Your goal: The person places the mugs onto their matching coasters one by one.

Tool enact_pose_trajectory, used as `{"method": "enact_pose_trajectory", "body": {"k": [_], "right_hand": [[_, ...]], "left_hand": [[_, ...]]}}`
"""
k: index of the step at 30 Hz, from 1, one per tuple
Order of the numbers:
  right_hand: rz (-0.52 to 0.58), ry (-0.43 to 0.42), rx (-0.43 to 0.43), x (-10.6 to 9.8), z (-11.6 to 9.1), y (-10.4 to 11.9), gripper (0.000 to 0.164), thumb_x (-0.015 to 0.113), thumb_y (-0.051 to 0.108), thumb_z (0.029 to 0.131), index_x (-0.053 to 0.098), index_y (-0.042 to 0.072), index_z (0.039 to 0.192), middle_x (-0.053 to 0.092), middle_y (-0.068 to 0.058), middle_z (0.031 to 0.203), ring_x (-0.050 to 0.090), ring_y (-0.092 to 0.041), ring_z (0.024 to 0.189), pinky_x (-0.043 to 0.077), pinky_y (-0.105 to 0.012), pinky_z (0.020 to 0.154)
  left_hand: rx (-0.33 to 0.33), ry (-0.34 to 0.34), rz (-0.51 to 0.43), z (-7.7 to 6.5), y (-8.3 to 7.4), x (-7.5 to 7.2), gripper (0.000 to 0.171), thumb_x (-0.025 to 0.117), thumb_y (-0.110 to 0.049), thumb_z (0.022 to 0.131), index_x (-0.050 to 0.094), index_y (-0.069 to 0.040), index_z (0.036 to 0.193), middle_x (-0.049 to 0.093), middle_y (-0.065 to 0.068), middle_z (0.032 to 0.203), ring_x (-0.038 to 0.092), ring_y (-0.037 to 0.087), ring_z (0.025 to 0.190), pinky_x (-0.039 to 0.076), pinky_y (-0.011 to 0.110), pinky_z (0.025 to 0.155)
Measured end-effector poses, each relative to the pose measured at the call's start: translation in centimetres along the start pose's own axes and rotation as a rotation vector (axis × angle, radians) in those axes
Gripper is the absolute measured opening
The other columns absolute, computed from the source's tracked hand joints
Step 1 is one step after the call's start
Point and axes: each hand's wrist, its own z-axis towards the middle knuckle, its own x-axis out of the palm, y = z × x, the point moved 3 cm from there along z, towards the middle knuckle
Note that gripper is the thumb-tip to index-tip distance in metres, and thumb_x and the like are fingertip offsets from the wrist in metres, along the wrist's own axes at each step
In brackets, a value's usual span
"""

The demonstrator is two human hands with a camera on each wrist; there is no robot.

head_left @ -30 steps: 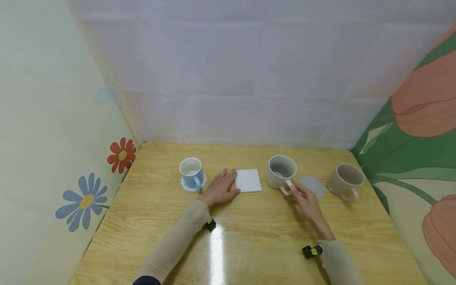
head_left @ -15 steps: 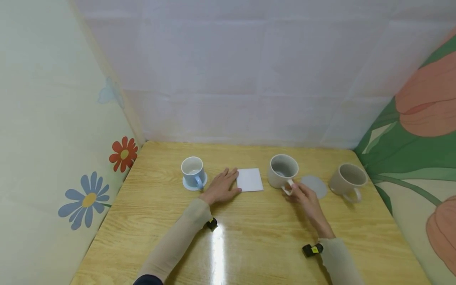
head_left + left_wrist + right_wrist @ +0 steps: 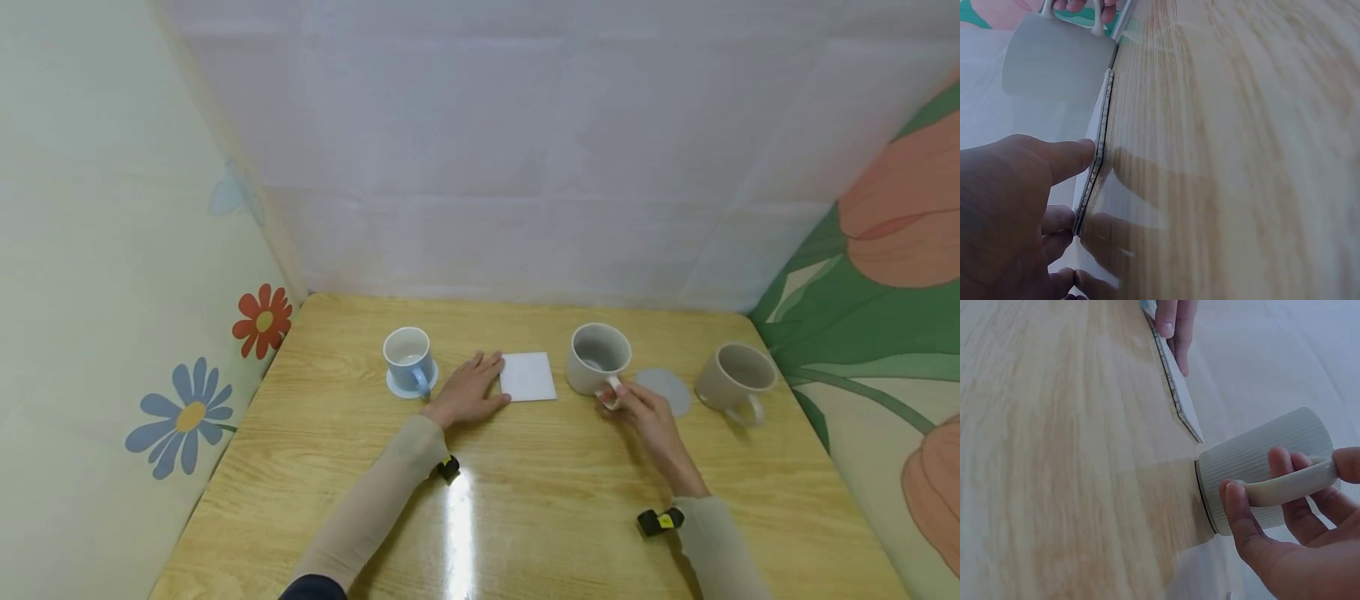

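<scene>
My left hand [image 3: 467, 393] lies with extended fingers at the left edge of a white square coaster [image 3: 528, 377]. In the left wrist view, the thumb [image 3: 1075, 156] and fingertips meet the coaster's edge. My right hand [image 3: 649, 417] holds the handle of a pale grey mug [image 3: 587, 375], which stands upright to the right of the square coaster. The right wrist view shows the fingers and thumb around the handle [image 3: 1291, 486], beside the ribbed side of the mug.
A light-blue mug [image 3: 405, 371] stands on a round blue coaster [image 3: 395, 390] at the left. Right of the held mug lies a round grey coaster [image 3: 667, 387], with a beige mug [image 3: 723, 387] beyond it. A white cloth [image 3: 480, 167] hangs behind the wooden table [image 3: 540, 517].
The head view has shifted slightly, so everything sits a little further right in it. Both hands and the mugs keep their places on the table.
</scene>
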Motion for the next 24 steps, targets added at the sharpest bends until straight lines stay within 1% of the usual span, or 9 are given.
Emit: {"method": "enact_pose_trajectory", "body": {"k": [3,5,8,13,14,18,24], "right_hand": [[-0.032,0.013,0.005,-0.06,-0.01,0.07,0.047,0.051,0.018,0.115,0.057,-0.029,0.111,0.076,-0.006,0.104,0.076,-0.012,0.105,0.064,-0.032,0.095],[-0.031,0.009,0.001,-0.05,0.00,0.09,0.047,0.051,0.017,0.114,0.056,-0.029,0.104,0.074,-0.006,0.102,0.076,-0.013,0.104,0.064,-0.032,0.096],[-0.031,0.009,-0.005,-0.03,-0.03,0.07,0.048,0.051,0.016,0.114,0.056,-0.029,0.099,0.073,-0.008,0.101,0.077,-0.015,0.102,0.064,-0.030,0.095],[-0.028,0.004,-0.007,0.03,-0.13,-0.02,0.048,0.051,0.016,0.114,0.056,-0.030,0.100,0.074,-0.011,0.100,0.078,-0.017,0.100,0.064,-0.029,0.095],[-0.025,0.004,-0.007,0.05,-0.14,0.00,0.048,0.051,0.015,0.114,0.056,-0.030,0.101,0.073,-0.012,0.100,0.079,-0.017,0.100,0.064,-0.030,0.095],[-0.020,-0.003,-0.001,0.11,-0.22,0.03,0.048,0.051,0.015,0.114,0.056,-0.031,0.102,0.073,-0.013,0.100,0.079,-0.018,0.100,0.064,-0.030,0.096],[-0.028,-0.012,0.011,0.14,-0.37,0.07,0.048,0.051,0.016,0.114,0.056,-0.030,0.103,0.074,-0.012,0.100,0.079,-0.017,0.100,0.063,-0.028,0.096]], "left_hand": [[0.010,-0.005,-0.001,-0.11,-0.18,-0.21,0.075,0.059,-0.044,0.108,0.033,-0.006,0.167,0.024,0.008,0.178,0.018,0.041,0.165,0.019,0.056,0.134],[0.011,-0.005,0.004,-0.13,-0.24,-0.28,0.075,0.059,-0.044,0.108,0.033,-0.005,0.167,0.024,0.009,0.178,0.018,0.041,0.165,0.020,0.056,0.134],[0.013,-0.004,0.001,-0.19,-0.37,-0.42,0.075,0.059,-0.044,0.108,0.033,-0.005,0.167,0.024,0.009,0.178,0.018,0.042,0.165,0.020,0.056,0.134],[0.009,0.004,-0.007,-0.28,-0.54,-0.58,0.075,0.058,-0.043,0.109,0.031,-0.005,0.168,0.023,0.009,0.178,0.016,0.041,0.165,0.018,0.056,0.135],[0.009,-0.002,-0.018,-0.20,-0.39,-0.38,0.075,0.059,-0.043,0.109,0.032,-0.005,0.168,0.023,0.009,0.178,0.015,0.041,0.165,0.017,0.056,0.135],[0.004,-0.002,-0.014,-0.18,-0.27,-0.17,0.076,0.059,-0.044,0.109,0.031,-0.005,0.168,0.022,0.009,0.178,0.015,0.041,0.165,0.017,0.056,0.135],[0.002,0.000,-0.002,-0.24,-0.17,-0.12,0.077,0.057,-0.047,0.109,0.030,-0.007,0.168,0.022,0.007,0.178,0.015,0.040,0.165,0.018,0.055,0.135]]}}
